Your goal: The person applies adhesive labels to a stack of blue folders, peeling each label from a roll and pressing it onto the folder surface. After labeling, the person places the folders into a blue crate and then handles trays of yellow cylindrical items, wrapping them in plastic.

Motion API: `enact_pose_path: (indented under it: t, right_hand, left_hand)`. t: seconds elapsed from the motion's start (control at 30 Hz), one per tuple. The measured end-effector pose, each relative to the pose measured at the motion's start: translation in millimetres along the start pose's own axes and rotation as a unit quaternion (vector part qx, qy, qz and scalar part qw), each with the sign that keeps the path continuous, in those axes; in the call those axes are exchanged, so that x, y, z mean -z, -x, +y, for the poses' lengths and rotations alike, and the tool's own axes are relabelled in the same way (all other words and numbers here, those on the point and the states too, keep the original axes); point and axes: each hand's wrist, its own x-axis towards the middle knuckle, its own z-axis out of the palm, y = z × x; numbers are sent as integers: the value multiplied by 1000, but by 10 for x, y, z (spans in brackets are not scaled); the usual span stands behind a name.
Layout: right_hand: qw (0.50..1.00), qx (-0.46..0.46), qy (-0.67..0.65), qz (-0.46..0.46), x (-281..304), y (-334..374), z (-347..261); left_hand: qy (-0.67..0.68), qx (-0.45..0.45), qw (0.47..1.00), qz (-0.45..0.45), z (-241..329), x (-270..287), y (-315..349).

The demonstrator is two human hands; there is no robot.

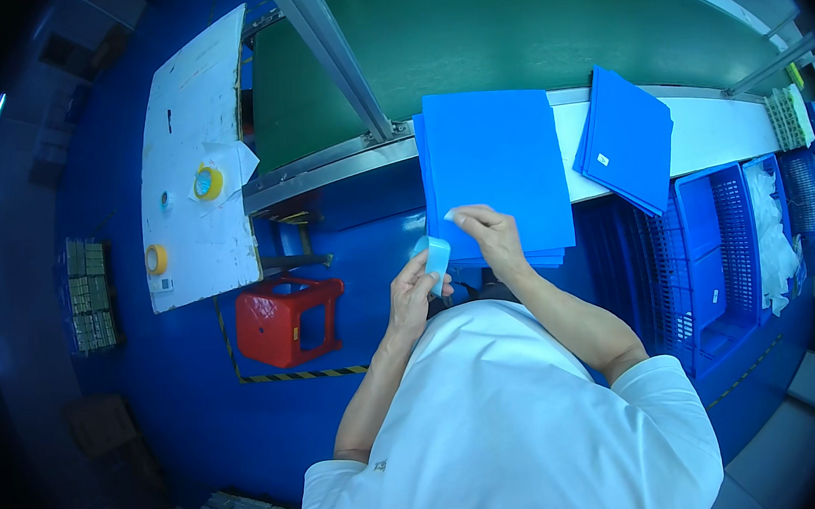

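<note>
My left hand [414, 288] is wrapped round a light-blue roll [438, 265], which looks like a roll of tape or stickers. Just above and to its right, my right hand [492, 235] pinches a small whitish piece [449, 215] between thumb and finger, too small to tell whether it is a label or a bit of tape. Beneath that hand lies a stack of flat blue sheets [495, 147], slightly fanned, jutting over the bench edge toward me. A second blue stack [630, 136] rests at an angle to the right, a small white label on its top sheet.
A green belt surface [505, 36] runs behind the white ledge [718, 125], with a metal post [330, 55] at left. Tape rolls [208, 182] sit on a white table [189, 99]. A red stool [274, 324] stands lower left; blue crates [714, 259] stand at right.
</note>
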Motion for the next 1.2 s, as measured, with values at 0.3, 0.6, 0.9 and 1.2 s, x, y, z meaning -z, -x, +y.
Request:
enact_pose_path:
  t: [0.3,0.6,0.9,1.2]
  right_hand:
    - [802,307,504,-94,341,67,494]
    - [844,265,439,-158,403,215,356]
    - [841,340,418,47,383,-333,381]
    - [783,377,477,-133,456,-113,476]
  left_hand:
    - [93,-19,991,90,-76,372,-24]
    - [96,6,991,98,-52,295,-97]
    - [82,10,993,90,-54,261,-82]
    - [26,28,993,112,-134,271,-42]
